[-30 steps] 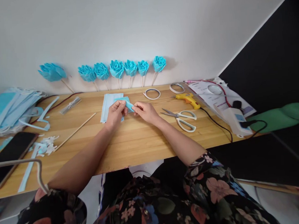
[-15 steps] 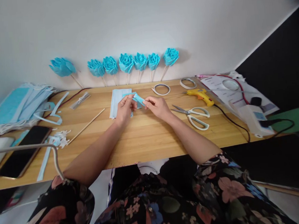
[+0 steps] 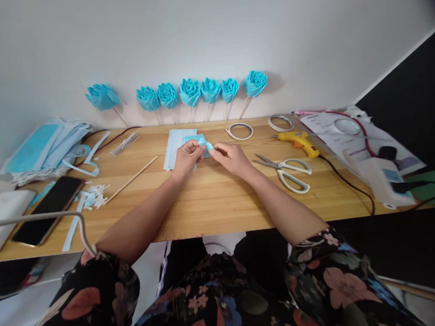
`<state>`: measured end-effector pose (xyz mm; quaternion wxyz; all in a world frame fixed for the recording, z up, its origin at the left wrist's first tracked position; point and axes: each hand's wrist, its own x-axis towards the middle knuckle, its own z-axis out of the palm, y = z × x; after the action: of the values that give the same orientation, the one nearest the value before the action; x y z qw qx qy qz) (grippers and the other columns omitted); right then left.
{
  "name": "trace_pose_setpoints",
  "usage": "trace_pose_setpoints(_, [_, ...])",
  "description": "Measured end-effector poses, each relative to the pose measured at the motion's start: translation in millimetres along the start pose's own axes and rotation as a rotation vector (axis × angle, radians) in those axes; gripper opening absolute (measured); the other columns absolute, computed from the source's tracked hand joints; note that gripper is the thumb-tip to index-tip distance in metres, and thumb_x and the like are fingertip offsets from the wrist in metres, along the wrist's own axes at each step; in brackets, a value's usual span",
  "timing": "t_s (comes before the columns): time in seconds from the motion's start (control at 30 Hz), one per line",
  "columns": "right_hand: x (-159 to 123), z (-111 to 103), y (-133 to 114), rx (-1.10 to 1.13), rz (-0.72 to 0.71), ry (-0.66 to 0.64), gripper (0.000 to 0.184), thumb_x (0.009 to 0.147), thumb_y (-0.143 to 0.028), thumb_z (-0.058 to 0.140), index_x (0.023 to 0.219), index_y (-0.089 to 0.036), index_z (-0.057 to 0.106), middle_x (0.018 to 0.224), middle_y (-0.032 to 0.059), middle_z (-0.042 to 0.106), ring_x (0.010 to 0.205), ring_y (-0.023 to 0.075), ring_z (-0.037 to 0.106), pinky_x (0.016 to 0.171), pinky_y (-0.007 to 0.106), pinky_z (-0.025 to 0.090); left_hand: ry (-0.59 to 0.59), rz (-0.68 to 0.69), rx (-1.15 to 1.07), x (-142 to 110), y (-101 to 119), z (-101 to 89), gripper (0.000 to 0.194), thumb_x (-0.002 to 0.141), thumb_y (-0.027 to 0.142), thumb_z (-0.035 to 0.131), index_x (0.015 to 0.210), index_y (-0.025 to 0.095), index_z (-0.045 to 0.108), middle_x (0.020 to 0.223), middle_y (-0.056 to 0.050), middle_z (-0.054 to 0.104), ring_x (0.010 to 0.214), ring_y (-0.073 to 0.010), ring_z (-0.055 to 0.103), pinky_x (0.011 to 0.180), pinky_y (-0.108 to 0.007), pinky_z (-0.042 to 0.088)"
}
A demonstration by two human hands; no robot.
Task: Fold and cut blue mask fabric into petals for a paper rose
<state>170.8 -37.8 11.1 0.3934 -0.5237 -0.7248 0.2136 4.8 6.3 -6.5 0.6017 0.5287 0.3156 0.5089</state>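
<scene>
Between my two hands is a small folded piece of blue mask fabric (image 3: pixel 205 143). My left hand (image 3: pixel 188 157) pinches its left end with thumb and fingers closed. On the other side, my right hand (image 3: pixel 230 156) grips the right end between thumb and forefinger. Beneath and behind them lie flat pale-blue fabric sheets (image 3: pixel 175 148), partly covered by my left hand. To the right of my right hand rest scissors (image 3: pixel 283 167) with white handles, blades apart. A thin wooden stick (image 3: pixel 131 180) lies left of my left forearm.
Several blue fabric roses (image 3: pixel 190 93) on sticks lean against the wall. A mask pile (image 3: pixel 48 147), phone (image 3: pixel 49 209) and fabric scraps (image 3: pixel 93 196) lie left. On the right are tape rolls (image 3: pixel 239 131), a yellow glue gun (image 3: pixel 298 141) with its cord and a power strip (image 3: pixel 388 181).
The blue fabric piece now looks shorter and more bunched between my fingers, and my hands are slightly closer together. The whole view has shifted a little, moving the table items rightward.
</scene>
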Motion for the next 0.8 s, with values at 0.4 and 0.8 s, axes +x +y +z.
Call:
trace_pose_setpoints(0.4, [0.5, -2.3, -7.2, -0.011, 0.004, -0.044, 0.032, 0.094, -0.037, 0.057, 0.069, -0.019, 0.064, 0.066, -0.0002, 0.069, 0.057, 0.011, 0.049, 0.061, 0.026, 0.031, -0.09, -0.006, -0.147, -4.2, 4.9, -1.6, 0.046, 0.073, 0.052, 0.085, 0.067, 0.016, 0.055, 0.053, 0.003, 0.054, 0.051, -0.0066, 0.047, 0.055, -0.021, 0.035])
trace_pose_setpoints(0.8, [1.1, -3.3, -13.2, 0.096, -0.043, -0.069, 0.034, 0.095, -0.036, 0.053, 0.067, -0.02, 0.06, 0.067, -0.0002, 0.07, 0.061, 0.0119, 0.057, 0.066, 0.025, 0.037, -0.14, -0.069, -0.301, -5.7, 14.4, 1.4, 0.045, 0.078, 0.044, 0.083, 0.066, 0.018, 0.048, 0.053, 0.007, 0.038, 0.05, -0.0064, 0.036, 0.052, -0.021, 0.032])
